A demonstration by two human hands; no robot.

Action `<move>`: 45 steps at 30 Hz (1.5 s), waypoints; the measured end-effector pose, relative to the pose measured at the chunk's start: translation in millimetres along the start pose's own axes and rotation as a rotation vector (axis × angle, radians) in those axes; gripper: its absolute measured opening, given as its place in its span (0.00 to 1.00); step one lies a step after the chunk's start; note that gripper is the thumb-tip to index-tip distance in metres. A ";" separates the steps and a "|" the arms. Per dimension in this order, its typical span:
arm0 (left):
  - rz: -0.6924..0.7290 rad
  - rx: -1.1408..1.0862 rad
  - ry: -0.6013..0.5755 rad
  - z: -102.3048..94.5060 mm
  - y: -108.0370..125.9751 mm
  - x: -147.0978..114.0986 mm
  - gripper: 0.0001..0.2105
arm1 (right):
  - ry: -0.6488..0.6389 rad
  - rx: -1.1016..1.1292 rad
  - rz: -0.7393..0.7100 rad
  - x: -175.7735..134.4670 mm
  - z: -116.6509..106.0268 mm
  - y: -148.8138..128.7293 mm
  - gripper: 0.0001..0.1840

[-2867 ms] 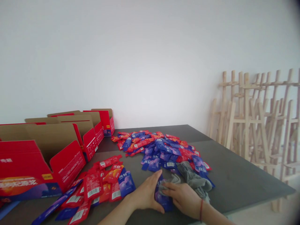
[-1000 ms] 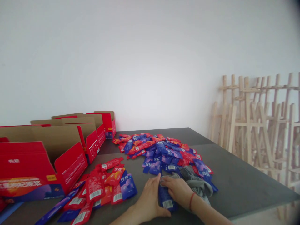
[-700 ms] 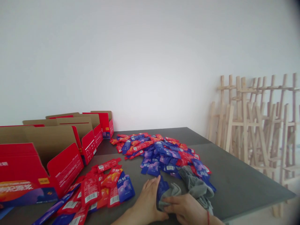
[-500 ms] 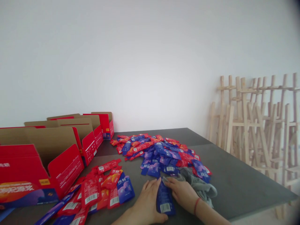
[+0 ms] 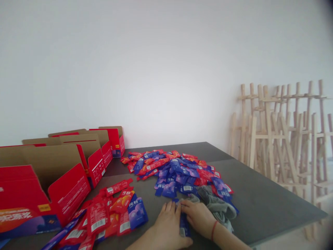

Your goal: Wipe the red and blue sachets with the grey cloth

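Left of heaped sachets (image 5: 177, 167), open cartons (image 5: 70, 189).

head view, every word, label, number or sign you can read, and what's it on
"纯", plus a second character I can't make out: blue pouch in the near pile
"纯", again with an unclear second character: orange-red pouch beside it
Too blurred or cut off: large white characters on the nearest box
Too small: its yellow label, side-flap print and pouch barcode digits

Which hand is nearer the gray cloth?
Right. The right hand is at the left end of the gray cloth; the left hand is farther left, beside the blue pouch.
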State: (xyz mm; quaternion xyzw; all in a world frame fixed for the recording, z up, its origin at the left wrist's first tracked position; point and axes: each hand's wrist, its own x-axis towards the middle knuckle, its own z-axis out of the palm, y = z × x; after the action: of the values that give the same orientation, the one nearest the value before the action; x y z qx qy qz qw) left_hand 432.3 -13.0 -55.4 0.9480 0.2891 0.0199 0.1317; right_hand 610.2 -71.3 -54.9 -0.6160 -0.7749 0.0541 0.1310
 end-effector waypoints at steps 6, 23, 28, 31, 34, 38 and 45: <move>-0.063 0.013 0.002 -0.3 4.9 -6.1 0.45 | 0.121 0.077 0.102 -2.9 6.0 4.8 0.25; -0.310 0.113 0.143 -28.5 -32.1 -31.6 0.38 | 0.126 0.119 0.121 -0.7 6.9 4.6 0.25; -0.513 0.426 0.167 -47.8 -66.6 -50.3 0.25 | 0.133 0.118 0.118 -0.6 5.8 2.6 0.25; -0.513 0.487 0.130 -57.7 -86.4 -57.6 0.24 | 0.128 0.110 0.127 -1.4 4.8 1.3 0.25; -0.524 0.517 0.074 -71.0 -99.5 -63.0 0.22 | 0.123 0.107 0.128 -1.9 4.5 0.6 0.25; -0.537 0.498 0.020 -87.7 -97.0 -53.6 0.17 | 0.123 0.109 0.132 -1.4 5.0 1.1 0.25; -0.403 0.392 0.147 -59.9 -57.2 35.3 0.21 | 0.122 0.105 0.128 -2.0 5.3 0.9 0.26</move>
State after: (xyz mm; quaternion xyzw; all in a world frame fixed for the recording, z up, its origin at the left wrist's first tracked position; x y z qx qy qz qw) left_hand 423.8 66.4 -13.9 0.8749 0.4785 0.0060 -0.0741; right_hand 610.0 -72.5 -60.5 -0.6587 -0.7206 0.0654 0.2063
